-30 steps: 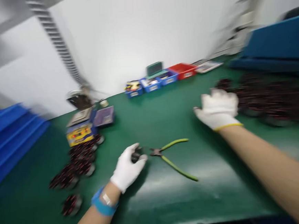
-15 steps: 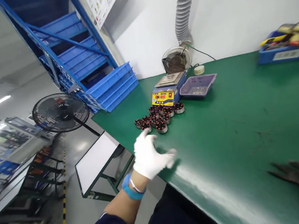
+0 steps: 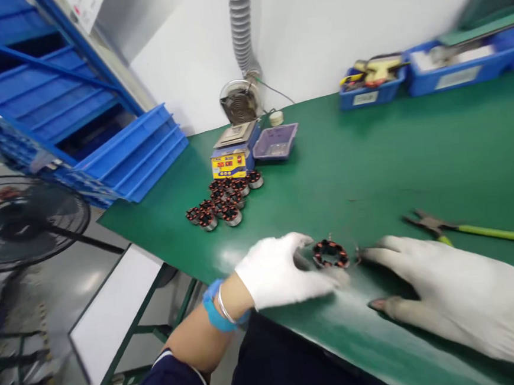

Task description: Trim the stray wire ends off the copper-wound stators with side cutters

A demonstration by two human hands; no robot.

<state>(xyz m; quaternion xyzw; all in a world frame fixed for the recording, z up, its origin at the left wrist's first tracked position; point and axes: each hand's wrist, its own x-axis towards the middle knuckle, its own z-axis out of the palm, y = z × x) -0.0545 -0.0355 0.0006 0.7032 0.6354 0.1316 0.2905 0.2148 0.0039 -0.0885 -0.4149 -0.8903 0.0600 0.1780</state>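
Note:
A motor stator [image 3: 330,253], a ring with copper windings and dark insulation, is in front of me on the green bench. My left hand [image 3: 285,270], in a white glove, curls around its left and near sides, thumb along the front edge and fingers behind. My right hand [image 3: 447,290], gloved too, lies to the right, its thumb and fingers apart and dark-stained at the tips. Its index fingertip comes close to a thin wire end by the stator. Beyond that hand lie cutting pliers [image 3: 433,224] with green-yellow handles.
Several stators [image 3: 231,215] stand grouped before a yellow-fronted device [image 3: 229,165]. Beside it sits a purple tray [image 3: 280,141]. Blue bins [image 3: 367,98] line the wall at right. A blue crate rack [image 3: 138,157] and a black fan [image 3: 23,223] stand left.
The view has swung right. My left hand has moved right, from near the stator group to the single stator. My right hand and the pliers are now well in view.

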